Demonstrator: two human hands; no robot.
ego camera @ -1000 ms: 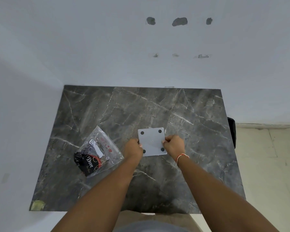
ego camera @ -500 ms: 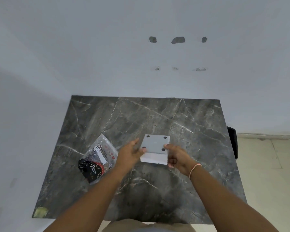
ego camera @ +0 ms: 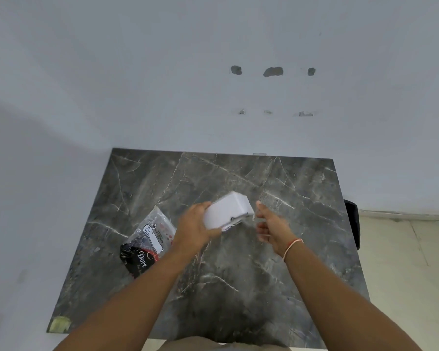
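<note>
A white box-shaped object (ego camera: 227, 210) hangs tilted above the middle of the dark marble table (ego camera: 276, 287), blurred by motion. My left hand (ego camera: 197, 228) grips its left end, thumb below and fingers over the top. My right hand (ego camera: 270, 228) is just right of the box with fingers spread and relaxed; it holds nothing and is blurred. A dark marking shows on the box's lower right edge.
A clear plastic bag (ego camera: 147, 240) with a white label and a black "Dove" pack inside lies on the table left of my left hand. A white wall runs behind the table. A dark object (ego camera: 352, 224) sits past the table's right edge, over pale floor tiles.
The white object was lifted off the table and turned over; its flat face with the dark dots no longer shows. My right hand let go of it and opened. The camera tilted up a little.
</note>
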